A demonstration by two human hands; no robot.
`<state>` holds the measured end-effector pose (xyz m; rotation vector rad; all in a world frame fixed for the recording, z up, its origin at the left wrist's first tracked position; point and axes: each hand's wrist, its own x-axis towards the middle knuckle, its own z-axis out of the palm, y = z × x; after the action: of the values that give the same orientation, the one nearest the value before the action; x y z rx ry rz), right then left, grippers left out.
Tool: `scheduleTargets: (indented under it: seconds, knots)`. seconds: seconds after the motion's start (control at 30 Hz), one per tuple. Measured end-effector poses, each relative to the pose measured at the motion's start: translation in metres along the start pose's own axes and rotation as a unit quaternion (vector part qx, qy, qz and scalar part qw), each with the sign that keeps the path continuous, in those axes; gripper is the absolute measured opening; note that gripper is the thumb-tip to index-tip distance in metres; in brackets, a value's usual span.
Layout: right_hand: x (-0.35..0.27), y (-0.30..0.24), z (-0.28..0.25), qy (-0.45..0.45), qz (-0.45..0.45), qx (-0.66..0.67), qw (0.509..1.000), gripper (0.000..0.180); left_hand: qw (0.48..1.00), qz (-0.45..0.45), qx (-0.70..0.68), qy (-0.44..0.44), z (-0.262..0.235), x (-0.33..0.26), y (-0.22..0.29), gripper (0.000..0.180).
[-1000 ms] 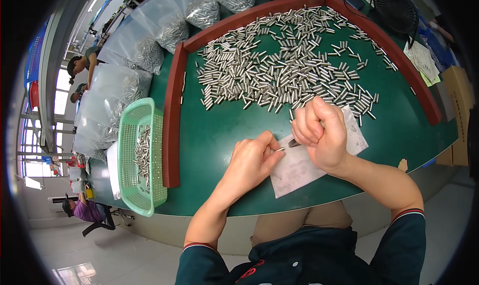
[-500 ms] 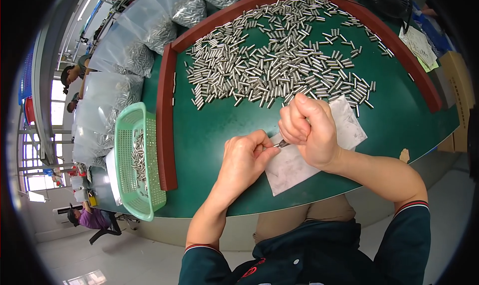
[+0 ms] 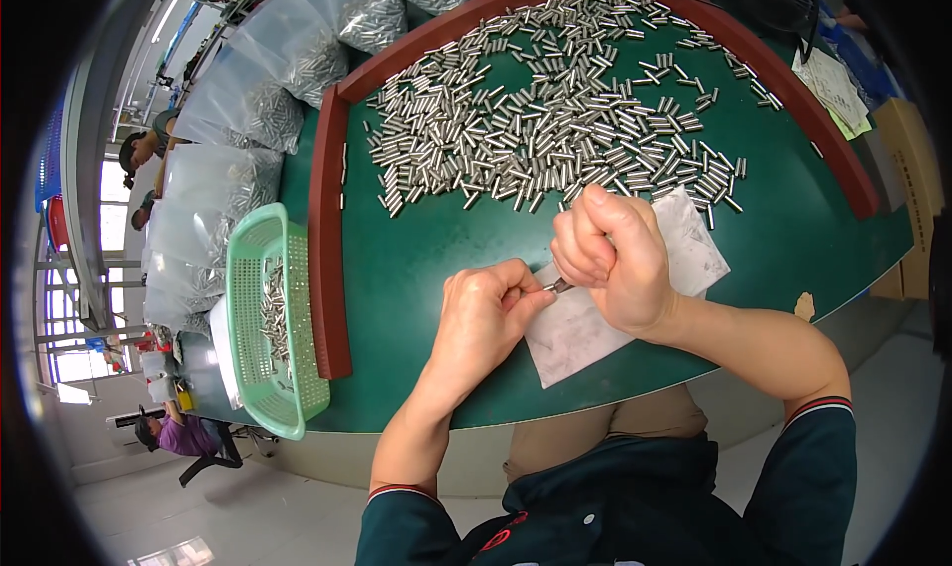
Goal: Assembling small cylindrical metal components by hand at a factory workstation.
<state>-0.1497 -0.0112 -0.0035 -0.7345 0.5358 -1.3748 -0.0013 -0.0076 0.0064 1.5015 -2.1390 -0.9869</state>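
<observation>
My left hand (image 3: 484, 310) is closed in a pinch, with a small metal pin (image 3: 549, 288) between thumb and forefinger. My right hand (image 3: 617, 259) makes a fist around a slim tool whose dark tip (image 3: 563, 285) pokes out toward the pin and meets it or nearly so. The rest of that tool is hidden inside the fist, so its kind does not show. Both hands are over a smudged white cloth or paper sheet (image 3: 585, 340) on the green table. Beyond them lies a wide spread of short, shiny metal pins (image 3: 535, 140).
Dark red wooden rails (image 3: 330, 239) border the pins. A light green plastic basket (image 3: 312, 393) with pins inside stands at the left. Clear bags of metal parts (image 3: 273, 115) line the far left. At right are a black fan (image 3: 773, 1), papers (image 3: 831, 90) and a cardboard box (image 3: 907, 160).
</observation>
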Motion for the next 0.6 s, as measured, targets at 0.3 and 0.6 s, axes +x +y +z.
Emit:
scheduleTargets:
  seconds: [0.3,0.6]
  knots:
    - [-0.0058,0.0071,0.0065,-0.025,-0.043,-0.051,0.997,0.041,1.000,-0.003,0.007,-0.009,-0.0035,0.0049,-0.0002,0.015]
    - [-0.0069,0.0087,0.0075,-0.032,-0.056,-0.088,0.994,0.042,1.000,-0.004,-0.002,-0.008,-0.0041,0.0048,0.0025,0.015]
